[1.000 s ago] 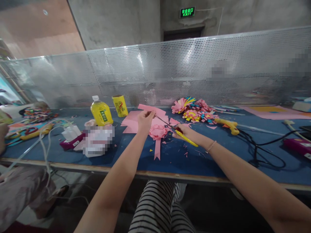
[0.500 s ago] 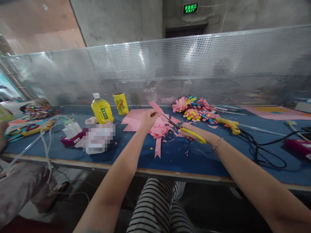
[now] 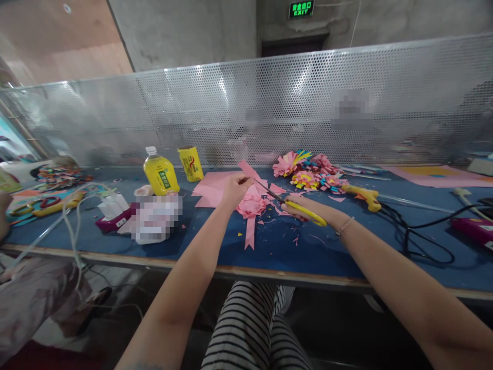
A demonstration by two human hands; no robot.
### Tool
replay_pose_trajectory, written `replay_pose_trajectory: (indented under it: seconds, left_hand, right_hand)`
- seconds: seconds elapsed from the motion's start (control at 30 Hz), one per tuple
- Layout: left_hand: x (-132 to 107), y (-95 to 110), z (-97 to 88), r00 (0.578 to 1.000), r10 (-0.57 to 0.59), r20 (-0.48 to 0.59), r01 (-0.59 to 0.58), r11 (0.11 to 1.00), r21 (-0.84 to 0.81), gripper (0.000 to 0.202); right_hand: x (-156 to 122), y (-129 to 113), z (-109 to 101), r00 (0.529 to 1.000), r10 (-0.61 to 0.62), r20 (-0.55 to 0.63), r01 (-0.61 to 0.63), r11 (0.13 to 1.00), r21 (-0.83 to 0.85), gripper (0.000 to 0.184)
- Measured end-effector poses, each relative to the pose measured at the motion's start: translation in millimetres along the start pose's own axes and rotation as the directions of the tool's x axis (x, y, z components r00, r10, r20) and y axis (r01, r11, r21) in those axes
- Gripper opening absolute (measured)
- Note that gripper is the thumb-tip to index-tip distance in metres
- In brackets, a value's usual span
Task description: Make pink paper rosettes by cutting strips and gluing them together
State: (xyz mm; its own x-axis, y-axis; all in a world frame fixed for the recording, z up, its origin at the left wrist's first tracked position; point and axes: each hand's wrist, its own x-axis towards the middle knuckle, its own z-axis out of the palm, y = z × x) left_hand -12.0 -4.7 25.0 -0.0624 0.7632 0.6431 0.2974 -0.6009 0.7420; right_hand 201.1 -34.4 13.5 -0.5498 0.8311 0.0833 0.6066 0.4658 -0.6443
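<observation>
My left hand [image 3: 235, 188] pinches a pink paper strip [image 3: 247, 169], whose free end sticks up beyond the fingers. In my right hand [image 3: 296, 206] are yellow-handled scissors [image 3: 311, 215], their blades reaching left to the strip close by the left fingertips. Whether the blades are parted I cannot tell. Below the hands lies a pink paper flower [image 3: 251, 205] with a notched paper tail [image 3: 250, 234] pointing towards me. Pink paper sheets [image 3: 210, 187] rest behind and left of it, partly hidden by my left hand.
Finished paper flowers [image 3: 304, 172] and a yellow glue gun [image 3: 362, 196] with a black cord lie to the right. On the left stand a bottle of yellow liquid [image 3: 162, 172], a yellow can [image 3: 191, 164] and a purple power strip [image 3: 117, 220]. A perforated metal screen [image 3: 192, 113] rises behind.
Both hands, the pink strip and the scissors keep almost the same positions. The whole view has shifted very slightly.
</observation>
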Motion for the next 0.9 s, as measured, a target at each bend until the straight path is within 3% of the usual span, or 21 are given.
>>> replay_pose_trajectory:
  seconds: [0.4, 0.9]
  left_hand:
    - [-0.5, -3.7, 0.4, 0.999, 0.037, 0.024, -0.037, 0.999, -0.007, 0.013]
    - [-2.0, -0.1, 1.5, 1.0, -0.028, 0.008, 0.028, 0.999, -0.037, 0.013]
  right_hand:
    - [0.3, 0.5, -0.8, 1.0, -0.018, -0.005, 0.018, 0.998, -0.053, 0.036]
    - [-0.7, -1.9, -0.9, 0.999, 0.032, 0.007, -0.032, 0.998, -0.055, 0.034]
